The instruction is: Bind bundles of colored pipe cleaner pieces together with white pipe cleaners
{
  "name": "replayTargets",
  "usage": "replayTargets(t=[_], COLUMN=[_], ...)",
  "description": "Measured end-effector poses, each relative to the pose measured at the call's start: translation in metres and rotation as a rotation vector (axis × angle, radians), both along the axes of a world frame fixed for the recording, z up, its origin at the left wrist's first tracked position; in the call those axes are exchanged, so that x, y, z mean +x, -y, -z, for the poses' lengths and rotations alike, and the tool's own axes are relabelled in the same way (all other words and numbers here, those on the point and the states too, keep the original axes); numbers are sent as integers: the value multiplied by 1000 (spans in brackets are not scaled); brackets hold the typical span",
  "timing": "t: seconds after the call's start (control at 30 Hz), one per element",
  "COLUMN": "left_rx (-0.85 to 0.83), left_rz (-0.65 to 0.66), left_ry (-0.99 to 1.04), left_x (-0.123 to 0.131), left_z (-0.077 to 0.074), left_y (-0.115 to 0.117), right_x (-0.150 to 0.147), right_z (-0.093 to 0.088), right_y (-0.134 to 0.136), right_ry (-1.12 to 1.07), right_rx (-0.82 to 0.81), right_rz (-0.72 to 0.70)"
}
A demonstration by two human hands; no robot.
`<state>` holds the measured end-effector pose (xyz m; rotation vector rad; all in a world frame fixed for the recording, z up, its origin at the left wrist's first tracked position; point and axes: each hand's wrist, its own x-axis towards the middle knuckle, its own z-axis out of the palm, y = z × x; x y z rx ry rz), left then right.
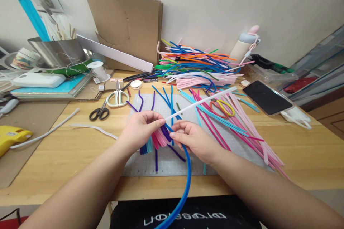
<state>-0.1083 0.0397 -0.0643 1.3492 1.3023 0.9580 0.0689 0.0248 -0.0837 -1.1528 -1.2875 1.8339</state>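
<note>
My left hand (145, 127) is closed with thumb and finger on a white pipe cleaner (201, 103), which slants up to the right. Below those fingers hangs a row of folded pipe cleaners (159, 138) in blue, pink and purple; how they join the white one is hidden. My right hand (192, 139) pinches a blue pipe cleaner (188, 171) that curves down toward my lap. Its upper part runs to the row, near my left fingertips. Beneath both hands lies a grey cutting mat (129, 170), with loose purple, blue and pink pipe cleaners on it.
A pile of coloured pipe cleaners (199, 64) lies at the back, by leaning cardboard (129, 25). White-handled scissors (117, 96) and black-handled scissors (99, 112) rest left of the mat. A yellow glue gun (13, 137) is far left, a phone (267, 96) on the right.
</note>
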Motion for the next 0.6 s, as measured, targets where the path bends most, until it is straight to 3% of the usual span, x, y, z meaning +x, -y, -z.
replayTargets(t=[0.2, 0.6], left_rx=[5, 16], left_rz=[-4, -189], left_ry=[10, 173], left_x=[-2, -3], left_z=[4, -1], left_y=[-2, -5], right_x=[0, 9], right_z=[2, -2], right_y=[0, -6], right_ry=[-6, -147], right_rx=[13, 120], right_rz=[-37, -98])
